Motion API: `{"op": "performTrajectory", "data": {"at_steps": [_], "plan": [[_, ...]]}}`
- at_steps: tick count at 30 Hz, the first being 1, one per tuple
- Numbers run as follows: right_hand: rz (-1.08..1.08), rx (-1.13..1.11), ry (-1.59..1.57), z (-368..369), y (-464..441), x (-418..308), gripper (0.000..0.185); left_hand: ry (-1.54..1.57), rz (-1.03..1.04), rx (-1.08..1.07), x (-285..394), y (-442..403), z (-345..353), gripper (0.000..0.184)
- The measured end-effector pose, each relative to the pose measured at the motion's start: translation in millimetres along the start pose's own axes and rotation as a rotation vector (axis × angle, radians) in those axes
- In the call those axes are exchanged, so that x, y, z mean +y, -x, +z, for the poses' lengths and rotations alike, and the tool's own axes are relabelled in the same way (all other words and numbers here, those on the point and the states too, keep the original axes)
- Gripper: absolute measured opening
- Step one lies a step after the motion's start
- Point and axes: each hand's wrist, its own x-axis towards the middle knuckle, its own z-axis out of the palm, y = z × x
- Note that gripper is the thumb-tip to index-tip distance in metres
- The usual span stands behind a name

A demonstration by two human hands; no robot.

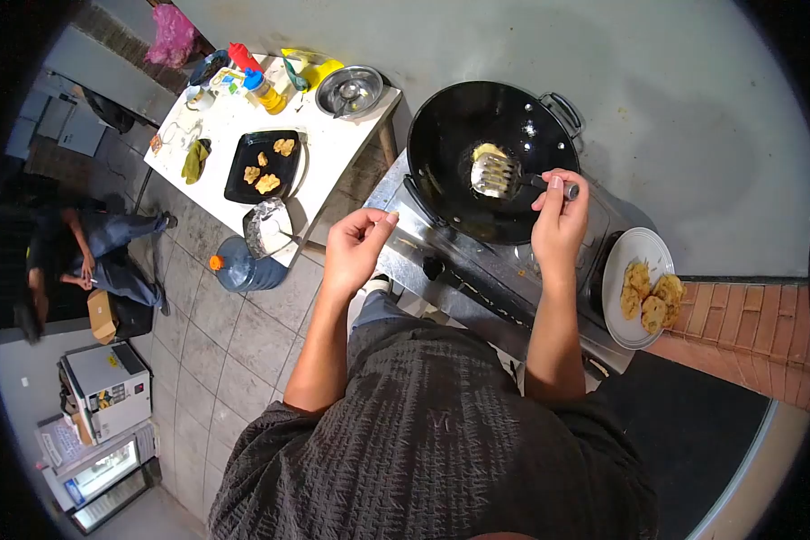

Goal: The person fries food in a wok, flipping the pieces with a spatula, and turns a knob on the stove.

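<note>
My right hand (562,220) grips the black handle of a slotted spatula (495,175). The spatula's metal head is down in a large black wok (450,117), against a yellowish piece of food (488,151) in its middle. My left hand (360,250) hovers just left of the wok, fingers curled and thumb pressed toward the index finger; whatever is in the pinch, if anything, is too small to make out. On the right, a white plate (614,306) carries several golden fried pieces (654,315).
A white table (333,148) at left bears a black tray (234,184) of fried pieces, a steel bowl (369,74), a bowl of white batter or flour (270,225) and bottles. A water jug (252,268) stands below. A seated person (108,234) is far left.
</note>
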Motion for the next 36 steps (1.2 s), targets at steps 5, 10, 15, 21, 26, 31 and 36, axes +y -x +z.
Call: {"op": "performTrajectory", "data": {"at_steps": [5,10,15,21,26,31,36], "plan": [[0.041,0.057,0.139,2,-3,2,0.013,0.014,0.097,0.009,7,-15,-8,0.018],[-0.001,0.206,0.107,5,-9,-3,0.013,0.074,0.03,-0.038,17,-30,-16,0.019],[0.045,0.229,0.159,14,-6,2,0.012,0.008,0.11,-0.104,15,-50,-19,0.019],[0.0,0.271,0.371,17,-5,5,0.011,-0.002,0.095,-0.196,18,-72,-27,0.017],[-0.051,0.325,0.326,23,-6,-3,0.011,-0.03,0.112,-0.238,22,-83,-26,0.017],[-0.047,0.382,0.481,26,-11,-2,0.014,0.023,0.164,-0.216,26,-91,-23,0.018],[-0.054,0.409,0.368,41,-22,4,0.013,0.052,0.179,-0.237,22,-92,-24,0.018]]}}
